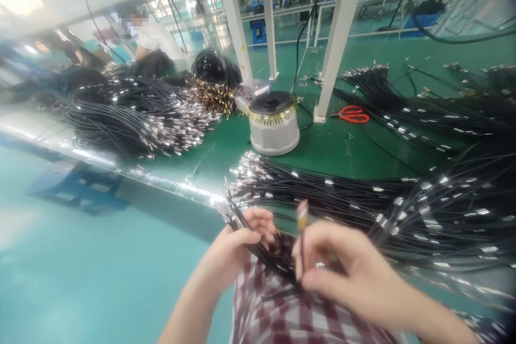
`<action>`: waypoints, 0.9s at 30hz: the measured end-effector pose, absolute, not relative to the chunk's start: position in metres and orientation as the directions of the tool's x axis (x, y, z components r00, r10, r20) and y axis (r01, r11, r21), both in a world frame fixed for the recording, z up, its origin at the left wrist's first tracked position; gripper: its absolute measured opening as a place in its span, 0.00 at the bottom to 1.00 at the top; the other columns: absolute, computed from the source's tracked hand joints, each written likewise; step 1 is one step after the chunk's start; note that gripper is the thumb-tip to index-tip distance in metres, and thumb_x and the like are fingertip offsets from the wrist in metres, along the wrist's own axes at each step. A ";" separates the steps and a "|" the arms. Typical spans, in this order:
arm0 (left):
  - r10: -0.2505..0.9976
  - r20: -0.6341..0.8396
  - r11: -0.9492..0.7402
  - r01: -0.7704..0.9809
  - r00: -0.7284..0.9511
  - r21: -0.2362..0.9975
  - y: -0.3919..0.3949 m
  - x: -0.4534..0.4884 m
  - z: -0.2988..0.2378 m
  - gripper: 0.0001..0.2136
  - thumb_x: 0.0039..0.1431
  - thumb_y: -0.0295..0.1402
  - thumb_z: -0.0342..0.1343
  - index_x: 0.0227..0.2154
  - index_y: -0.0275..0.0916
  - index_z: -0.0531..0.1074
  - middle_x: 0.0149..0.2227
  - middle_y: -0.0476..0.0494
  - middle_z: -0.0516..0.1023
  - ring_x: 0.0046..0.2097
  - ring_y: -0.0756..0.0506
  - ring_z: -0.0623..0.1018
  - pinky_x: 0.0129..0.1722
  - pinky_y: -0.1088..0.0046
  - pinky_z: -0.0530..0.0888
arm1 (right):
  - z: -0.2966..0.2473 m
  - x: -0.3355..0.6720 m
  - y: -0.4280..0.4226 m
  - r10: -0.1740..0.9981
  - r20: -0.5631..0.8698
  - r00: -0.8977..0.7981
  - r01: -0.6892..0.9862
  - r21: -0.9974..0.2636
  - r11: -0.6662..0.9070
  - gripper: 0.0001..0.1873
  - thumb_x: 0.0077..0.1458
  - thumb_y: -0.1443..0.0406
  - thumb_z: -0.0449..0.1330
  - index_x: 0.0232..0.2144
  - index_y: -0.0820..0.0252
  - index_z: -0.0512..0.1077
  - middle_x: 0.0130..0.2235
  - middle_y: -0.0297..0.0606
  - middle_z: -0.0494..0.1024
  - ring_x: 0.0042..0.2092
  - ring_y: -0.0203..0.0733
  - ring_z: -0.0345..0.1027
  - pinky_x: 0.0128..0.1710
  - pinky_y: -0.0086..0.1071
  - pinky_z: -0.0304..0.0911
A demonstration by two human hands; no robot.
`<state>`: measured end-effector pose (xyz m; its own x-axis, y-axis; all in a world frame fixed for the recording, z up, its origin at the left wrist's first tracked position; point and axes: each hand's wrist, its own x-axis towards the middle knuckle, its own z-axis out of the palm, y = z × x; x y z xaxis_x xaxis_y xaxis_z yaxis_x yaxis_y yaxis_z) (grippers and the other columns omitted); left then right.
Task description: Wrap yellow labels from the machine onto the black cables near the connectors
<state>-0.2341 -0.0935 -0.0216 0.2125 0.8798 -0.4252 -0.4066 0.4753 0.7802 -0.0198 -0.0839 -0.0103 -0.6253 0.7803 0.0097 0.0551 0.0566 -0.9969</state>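
Note:
My left hand (237,250) is closed around a bunch of thin black cables (236,215) with metal tips, just off the near edge of the green table (342,145). My right hand (346,269) pinches a single black cable (302,236), holding its blurred end upright between thumb and fingers. Both hands hover over my lap in red checked cloth (274,312). A large bundle of black cables with silver connectors (382,204) spreads across the table just beyond the hands.
A white round machine with a black top (274,121) stands mid-table. Red scissors (353,114) lie by a white post (338,37). More cable heaps (137,115) lie left and far right (423,102). Other people work at the far left. The teal floor (80,269) is below.

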 end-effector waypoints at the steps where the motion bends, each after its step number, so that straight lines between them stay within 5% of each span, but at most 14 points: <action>1: 0.881 -0.413 0.470 -0.332 0.230 0.818 -0.091 -0.238 -0.020 0.12 0.49 0.23 0.55 0.38 0.34 0.75 0.35 0.40 0.74 0.36 0.43 0.72 0.39 0.68 0.67 | -0.014 -0.023 -0.091 0.694 0.059 -0.717 0.148 -0.961 0.235 0.06 0.55 0.70 0.62 0.35 0.54 0.72 0.34 0.31 0.75 0.35 0.36 0.69 0.38 0.28 0.64; 4: 0.872 -0.389 0.439 -0.122 0.298 0.890 -0.086 -0.246 -0.014 0.08 0.52 0.26 0.55 0.36 0.37 0.75 0.33 0.42 0.74 0.36 0.44 0.71 0.38 0.69 0.66 | -0.029 -0.032 -0.106 0.374 0.131 -0.918 0.212 -0.635 0.743 0.06 0.55 0.68 0.64 0.37 0.57 0.73 0.34 0.35 0.78 0.34 0.42 0.70 0.34 0.33 0.63; 6: 0.870 -0.370 0.409 -0.057 0.327 0.911 -0.087 -0.247 -0.010 0.06 0.53 0.28 0.57 0.35 0.37 0.74 0.32 0.43 0.74 0.36 0.44 0.71 0.38 0.70 0.66 | -0.033 -0.035 -0.108 0.312 0.149 -0.938 0.190 -0.531 0.826 0.02 0.55 0.67 0.63 0.34 0.58 0.73 0.32 0.35 0.78 0.33 0.43 0.71 0.33 0.34 0.63; 13: 0.908 -0.379 0.383 0.013 0.177 0.924 -0.106 -0.221 -0.009 0.05 0.49 0.31 0.63 0.29 0.36 0.76 0.28 0.43 0.76 0.32 0.44 0.73 0.35 0.68 0.69 | 0.004 -0.038 -0.070 0.870 0.079 -0.487 0.342 -0.899 0.273 0.02 0.57 0.65 0.59 0.34 0.54 0.72 0.31 0.30 0.77 0.32 0.35 0.70 0.33 0.28 0.63; 16: 0.904 -0.404 0.411 -0.019 0.142 0.912 -0.112 -0.204 -0.010 0.03 0.46 0.30 0.63 0.24 0.37 0.76 0.25 0.45 0.75 0.29 0.46 0.71 0.31 0.69 0.67 | 0.009 -0.049 -0.060 0.901 -0.018 -0.433 0.299 -0.946 0.125 0.07 0.53 0.66 0.61 0.37 0.55 0.72 0.31 0.31 0.75 0.30 0.36 0.68 0.31 0.29 0.63; 20: 0.911 -0.396 0.400 -0.013 0.115 0.916 -0.116 -0.195 -0.011 0.02 0.44 0.29 0.63 0.21 0.37 0.75 0.24 0.45 0.74 0.29 0.44 0.72 0.29 0.70 0.66 | 0.008 -0.056 -0.055 0.882 -0.075 -0.466 0.213 -0.976 0.030 0.02 0.50 0.66 0.63 0.28 0.58 0.72 0.30 0.32 0.74 0.27 0.34 0.65 0.27 0.28 0.61; 27: 0.941 -0.309 0.282 -0.189 -0.134 0.941 -0.121 -0.197 -0.019 0.13 0.54 0.44 0.61 0.34 0.38 0.78 0.21 0.48 0.71 0.27 0.48 0.68 0.29 0.75 0.64 | 0.008 -0.038 -0.049 0.757 -0.286 -0.588 -0.019 -0.930 -0.367 0.14 0.48 0.59 0.67 0.22 0.63 0.70 0.21 0.30 0.73 0.20 0.28 0.62 0.20 0.22 0.56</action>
